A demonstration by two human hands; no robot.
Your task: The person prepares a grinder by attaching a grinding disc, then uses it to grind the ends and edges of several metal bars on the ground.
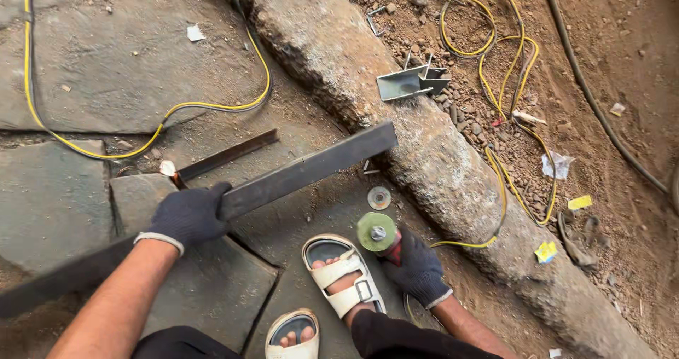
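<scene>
The long dark steel bar (212, 207) runs slantwise across the stone slabs (106, 55), its far end near the rough stone kerb (424, 147). My gloved left hand (189, 214) is wrapped around it, fingers curled tight over the top edge. My gloved right hand (417, 267) is clenched on the grinder (385, 240) — its green disc (375, 230) faces up, just beside my sandalled foot (343, 278). A small loose disc (379, 198) lies on the ground beyond — a spare, I think.

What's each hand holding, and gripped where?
Left hand grips the long dark steel bar partway along its length. Right hand holds an angle grinder by its body, just behind the green disc.
</scene>
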